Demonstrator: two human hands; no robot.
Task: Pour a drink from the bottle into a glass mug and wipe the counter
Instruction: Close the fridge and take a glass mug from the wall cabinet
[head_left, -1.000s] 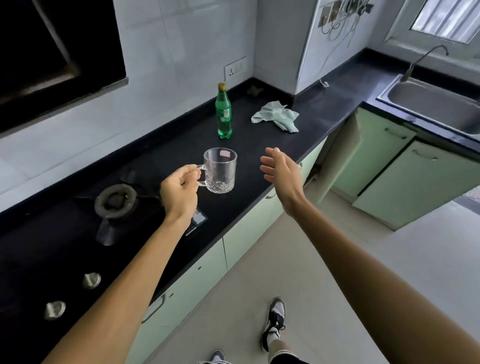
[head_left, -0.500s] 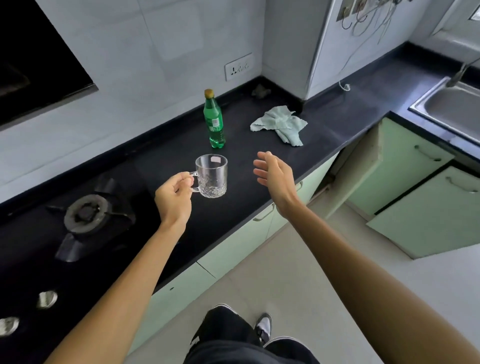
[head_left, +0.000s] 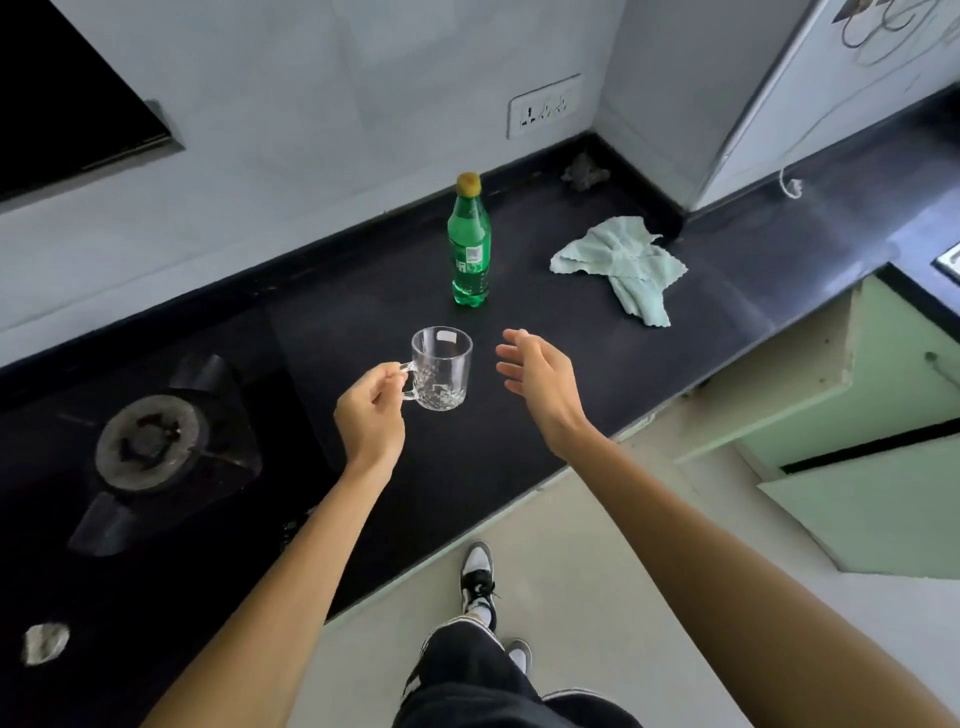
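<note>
Two risks stand out: the left hand (head_left: 370, 415) pinches only the empty glass mug (head_left: 442, 368) by its handle, so it may tip, while the open-fingered right hand (head_left: 540, 384) could topple the capped green bottle (head_left: 469, 248).

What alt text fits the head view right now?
Left hand holds an empty glass mug by its handle on a black counter; the open right hand hovers beside it. Behind stand a capped green bottle and a crumpled cloth.

Soft daylight coming from right, glinting off black counter (head_left: 571, 332); wide-angle lens bending edges; hob corner sinking into shadow.
</note>
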